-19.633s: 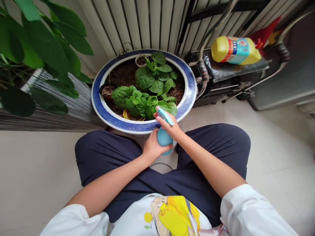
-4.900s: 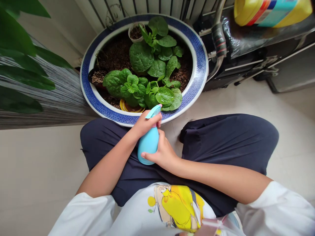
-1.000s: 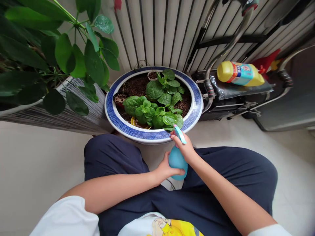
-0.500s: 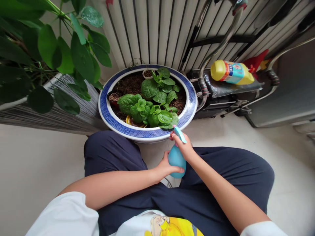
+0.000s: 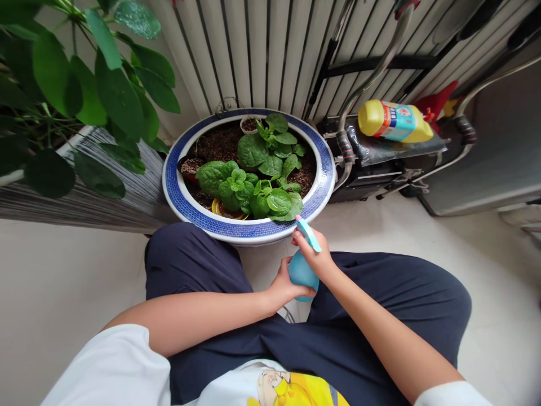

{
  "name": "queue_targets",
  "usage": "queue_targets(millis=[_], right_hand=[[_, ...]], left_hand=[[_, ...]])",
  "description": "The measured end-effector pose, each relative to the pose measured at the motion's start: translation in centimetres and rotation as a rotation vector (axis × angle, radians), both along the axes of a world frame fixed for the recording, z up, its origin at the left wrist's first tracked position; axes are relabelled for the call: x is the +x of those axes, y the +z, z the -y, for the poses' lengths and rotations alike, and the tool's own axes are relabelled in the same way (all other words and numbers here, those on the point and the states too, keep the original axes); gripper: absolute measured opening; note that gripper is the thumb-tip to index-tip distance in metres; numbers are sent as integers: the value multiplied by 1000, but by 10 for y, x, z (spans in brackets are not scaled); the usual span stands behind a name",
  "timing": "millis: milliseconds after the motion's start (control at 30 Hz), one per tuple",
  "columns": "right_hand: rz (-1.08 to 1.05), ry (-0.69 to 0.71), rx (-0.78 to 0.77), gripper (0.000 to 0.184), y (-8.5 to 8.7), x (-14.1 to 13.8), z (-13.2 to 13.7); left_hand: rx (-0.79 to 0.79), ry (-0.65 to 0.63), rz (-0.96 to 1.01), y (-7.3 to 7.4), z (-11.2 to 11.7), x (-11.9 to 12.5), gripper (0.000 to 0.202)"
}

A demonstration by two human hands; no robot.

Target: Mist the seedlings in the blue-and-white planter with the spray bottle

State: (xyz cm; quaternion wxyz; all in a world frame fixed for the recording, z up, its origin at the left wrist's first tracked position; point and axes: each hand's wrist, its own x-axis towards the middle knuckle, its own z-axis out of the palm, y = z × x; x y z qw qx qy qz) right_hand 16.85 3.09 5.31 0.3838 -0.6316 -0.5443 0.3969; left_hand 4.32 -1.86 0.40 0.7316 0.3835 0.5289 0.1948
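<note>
Head view: grips swapped since earlier, right hand (image 5: 313, 250) round trigger head (image 5: 308, 234) of spray bottle (image 5: 302, 272), left hand (image 5: 285, 288) cupping it below, nozzle (image 5: 298, 217) by near edge of planter (image 5: 174, 189), so squeezing presumably falls to the right

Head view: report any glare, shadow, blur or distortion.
In the head view, glare pales the right of the pot rim; in the head view, the lower left leaf sits in shade; in the head view, the left sleeve looks stretched, and the bottle reads sharper than the far right edge.
</note>
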Motion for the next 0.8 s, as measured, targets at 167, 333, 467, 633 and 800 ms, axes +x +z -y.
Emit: queue_targets(millis=[167,333,467,633,800], right_hand=[[100,55,48,24,15,-7,0],[121,162,105,19,19,-10,-6],[42,223,173,27,13,-10,-12],[60,273,131,21,18,-14,-10],[122,166,105,22,26,-13,-2]], left_hand=[[121,-20,33,-6,-1,-5,94],[215,-56,15,-5,-3,-9,90],[209,-38,24,-2,-4,-8,86],[154,-91,39,1,2,-9,84],[134,-158,32,6,6,-12,84]])
